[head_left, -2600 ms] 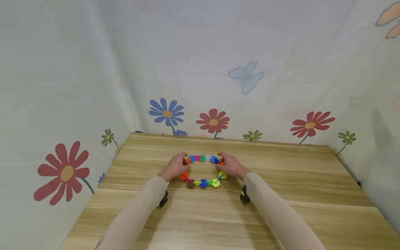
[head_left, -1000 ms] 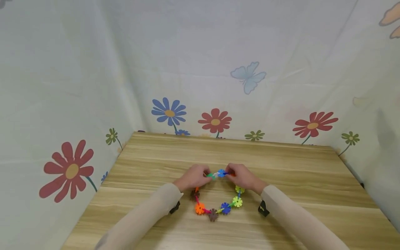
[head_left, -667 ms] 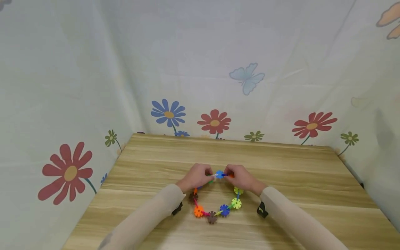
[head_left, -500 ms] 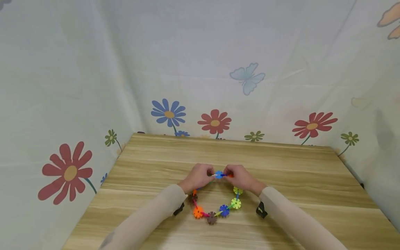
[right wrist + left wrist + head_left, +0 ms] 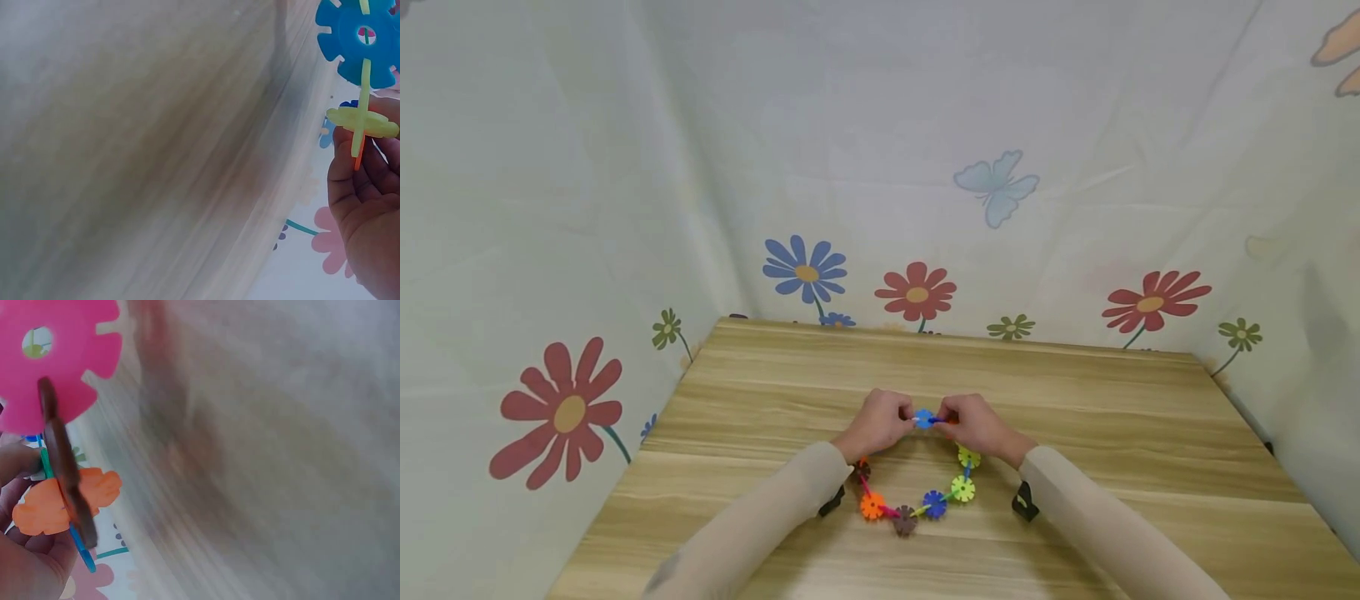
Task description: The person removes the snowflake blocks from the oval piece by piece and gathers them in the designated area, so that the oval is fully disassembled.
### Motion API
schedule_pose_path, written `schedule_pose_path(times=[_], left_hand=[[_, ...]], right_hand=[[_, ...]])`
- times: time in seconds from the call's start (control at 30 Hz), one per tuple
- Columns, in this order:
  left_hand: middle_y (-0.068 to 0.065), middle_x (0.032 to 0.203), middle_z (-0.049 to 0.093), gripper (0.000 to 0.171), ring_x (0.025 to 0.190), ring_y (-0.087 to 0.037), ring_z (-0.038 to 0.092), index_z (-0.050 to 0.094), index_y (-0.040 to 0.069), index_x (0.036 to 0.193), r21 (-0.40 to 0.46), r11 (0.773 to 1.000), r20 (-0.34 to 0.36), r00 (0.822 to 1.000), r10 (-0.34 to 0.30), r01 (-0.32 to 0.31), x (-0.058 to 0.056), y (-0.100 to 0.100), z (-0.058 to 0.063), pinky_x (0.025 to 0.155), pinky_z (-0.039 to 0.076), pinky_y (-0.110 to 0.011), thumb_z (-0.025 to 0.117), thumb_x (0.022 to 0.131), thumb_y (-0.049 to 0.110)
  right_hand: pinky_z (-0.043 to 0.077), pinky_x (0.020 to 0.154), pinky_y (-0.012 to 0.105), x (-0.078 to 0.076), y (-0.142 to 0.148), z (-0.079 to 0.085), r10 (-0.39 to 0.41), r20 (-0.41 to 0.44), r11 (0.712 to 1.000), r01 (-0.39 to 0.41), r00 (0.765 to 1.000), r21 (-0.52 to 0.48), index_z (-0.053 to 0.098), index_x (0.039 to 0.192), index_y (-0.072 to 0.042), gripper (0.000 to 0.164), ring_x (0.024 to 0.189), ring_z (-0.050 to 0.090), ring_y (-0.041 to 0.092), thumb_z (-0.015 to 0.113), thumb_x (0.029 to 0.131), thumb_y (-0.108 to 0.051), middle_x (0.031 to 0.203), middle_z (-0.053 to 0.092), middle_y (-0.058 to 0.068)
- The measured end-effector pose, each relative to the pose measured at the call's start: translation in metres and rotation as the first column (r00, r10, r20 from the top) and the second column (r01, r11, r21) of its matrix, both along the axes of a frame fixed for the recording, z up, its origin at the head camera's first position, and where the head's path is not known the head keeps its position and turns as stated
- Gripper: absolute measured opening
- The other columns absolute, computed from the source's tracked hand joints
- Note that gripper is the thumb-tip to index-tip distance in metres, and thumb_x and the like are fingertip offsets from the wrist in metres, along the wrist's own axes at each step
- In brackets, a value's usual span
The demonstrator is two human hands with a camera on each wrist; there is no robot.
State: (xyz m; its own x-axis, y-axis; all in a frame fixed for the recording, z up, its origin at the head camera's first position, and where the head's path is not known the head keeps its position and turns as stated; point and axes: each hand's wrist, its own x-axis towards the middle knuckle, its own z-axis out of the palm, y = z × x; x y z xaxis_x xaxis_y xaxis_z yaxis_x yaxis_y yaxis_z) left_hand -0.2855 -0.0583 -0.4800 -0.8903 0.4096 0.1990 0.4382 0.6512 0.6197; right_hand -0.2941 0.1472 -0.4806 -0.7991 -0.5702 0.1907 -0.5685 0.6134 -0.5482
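A ring-shaped chain of colourful notched plastic snowflake discs hangs between both hands in the head view, its near side made up of an orange disc (image 5: 872, 506), a brown disc (image 5: 905, 522) and a dark blue disc (image 5: 935, 504). At the far side, my left hand (image 5: 878, 423) pinches the chain just left of a light blue disc (image 5: 923, 418). My right hand (image 5: 973, 423) pinches a dark blue piece to the right of it. Fingers hide the discs they hold. The left wrist view shows a pink disc (image 5: 69, 337) slotted to a brown one; the right wrist view, a blue disc (image 5: 337, 37) joined to yellow pieces.
A wood-grain table (image 5: 775, 367) lies beneath the hands. Behind it and at both sides hangs a pale cloth (image 5: 880, 125) printed with flowers and butterflies. A black wrist strap (image 5: 1025, 502) shows below the right sleeve.
Both hands came nearer the body and closer together, bringing the chain along. During the last second the left hand slid right along it, past the green and white pieces, up to the light blue disc.
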Motion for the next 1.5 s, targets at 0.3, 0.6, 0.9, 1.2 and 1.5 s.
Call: schedule_pose_path(times=[0.3,0.6,0.9,1.2,1.5], left_hand=[[0.008,0.060,0.055,0.023,0.054,-0.006,0.047,0.059,0.017,0.064,-0.029,0.999,-0.012,1.000,0.016,-0.016,0.002,0.000,0.005,0.053,0.041,-0.021,0.072,0.082,0.009],[0.007,0.059,0.051,0.025,0.055,-0.007,0.045,0.056,0.015,0.064,-0.064,0.997,-0.059,0.998,0.033,-0.036,0.002,0.002,0.005,0.052,0.038,-0.021,0.071,0.082,0.006],[0.009,0.060,0.053,0.024,0.055,-0.007,0.047,0.058,0.017,0.064,-0.052,0.995,-0.057,0.995,0.080,-0.083,0.000,-0.008,0.005,0.054,0.041,-0.024,0.071,0.082,0.009],[0.008,0.065,0.058,0.018,0.057,-0.007,0.052,0.061,0.016,0.070,-0.012,0.997,0.063,0.995,0.082,-0.081,0.001,-0.017,0.006,0.058,0.046,-0.024,0.071,0.085,0.016],[0.010,0.065,0.058,0.017,0.060,-0.006,0.053,0.063,0.017,0.070,-0.017,0.998,0.056,0.996,0.064,-0.063,0.001,-0.019,0.000,0.061,0.046,-0.026,0.069,0.086,0.016]], right_hand=[[0.045,0.055,0.022,0.000,-0.003,0.000,-0.009,0.003,1.000,0.009,1.000,0.005,0.062,0.074,-0.013,0.014,0.058,0.050,0.004,0.070,0.085,-0.012,0.064,0.056,-0.010],[0.044,0.052,0.022,-0.001,-0.005,-0.001,-0.050,0.016,0.999,0.050,0.999,0.011,0.061,0.074,-0.013,0.015,0.055,0.049,0.004,0.070,0.086,-0.015,0.061,0.055,-0.010],[0.045,0.053,0.023,-0.003,0.001,0.008,-0.075,0.012,0.996,0.075,0.997,-0.041,0.063,0.078,-0.011,0.011,0.058,0.050,0.007,0.071,0.085,-0.012,0.069,0.058,-0.006],[0.048,0.061,0.024,-0.009,0.009,0.009,-0.081,0.070,0.996,0.084,0.994,-0.037,0.065,0.085,-0.011,0.006,0.067,0.054,0.009,0.069,0.087,-0.015,0.077,0.061,-0.005],[0.050,0.062,0.026,-0.016,0.014,0.004,-0.024,0.061,0.995,0.030,0.998,-0.094,0.066,0.085,-0.009,0.005,0.071,0.057,0.009,0.067,0.089,-0.013,0.081,0.063,-0.004]])
